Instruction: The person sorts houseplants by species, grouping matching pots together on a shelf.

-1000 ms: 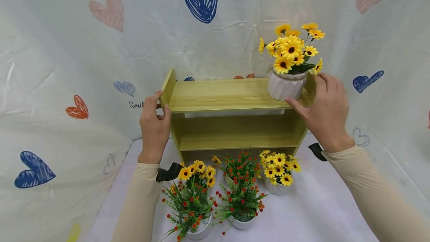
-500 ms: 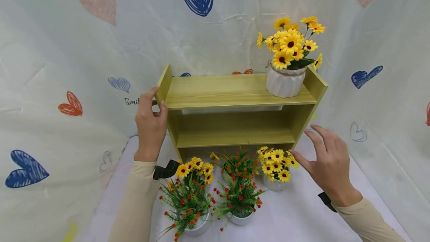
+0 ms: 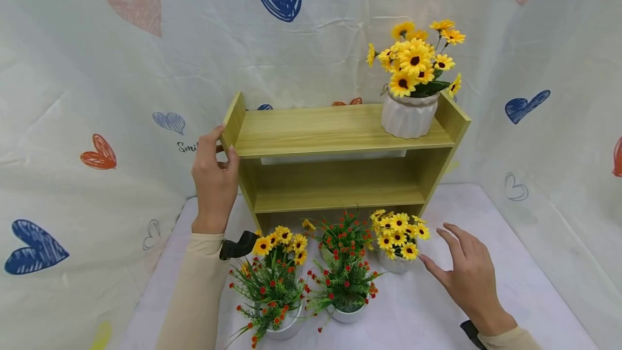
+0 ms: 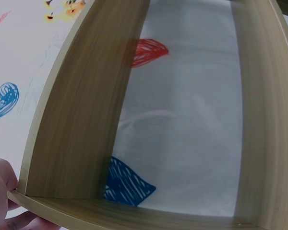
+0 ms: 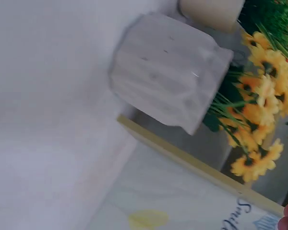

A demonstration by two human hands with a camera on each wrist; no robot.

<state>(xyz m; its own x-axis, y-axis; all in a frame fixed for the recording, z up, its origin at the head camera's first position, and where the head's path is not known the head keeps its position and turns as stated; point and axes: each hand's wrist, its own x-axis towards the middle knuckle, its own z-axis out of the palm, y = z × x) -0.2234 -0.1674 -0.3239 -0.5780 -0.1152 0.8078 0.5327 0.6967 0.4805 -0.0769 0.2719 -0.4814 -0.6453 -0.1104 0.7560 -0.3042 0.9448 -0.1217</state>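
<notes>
A two-tier wooden shelf (image 3: 301, 131) stands against the back wall. My left hand (image 3: 214, 188) grips its left side panel near the upper shelf board; in the left wrist view, fingers (image 4: 1, 179) and thumb lie on both sides of the corner. On the right end of the top board sits a white ribbed pot of yellow daisies (image 3: 410, 118). My right hand (image 3: 468, 280) hangs with fingers spread and bent, holding nothing, just right of a lower pot of yellow daisies (image 3: 398, 234). That pot's white ribbed side (image 5: 168, 72) fills the upper middle of the right wrist view.
Before the shelf stand several more pots: red-flowered plants at left (image 3: 272, 296), middle (image 3: 345, 285) and behind it (image 3: 342, 236), and yellow daisies (image 3: 282, 242) at the back left. A white cloth (image 3: 418, 317) covers the table. A heart-printed sheet (image 3: 194, 58) hangs behind.
My right hand has let go of the daisy pot on the top board and come down to beside the lower right daisies. The left hand keeps its grip on the shelf.
</notes>
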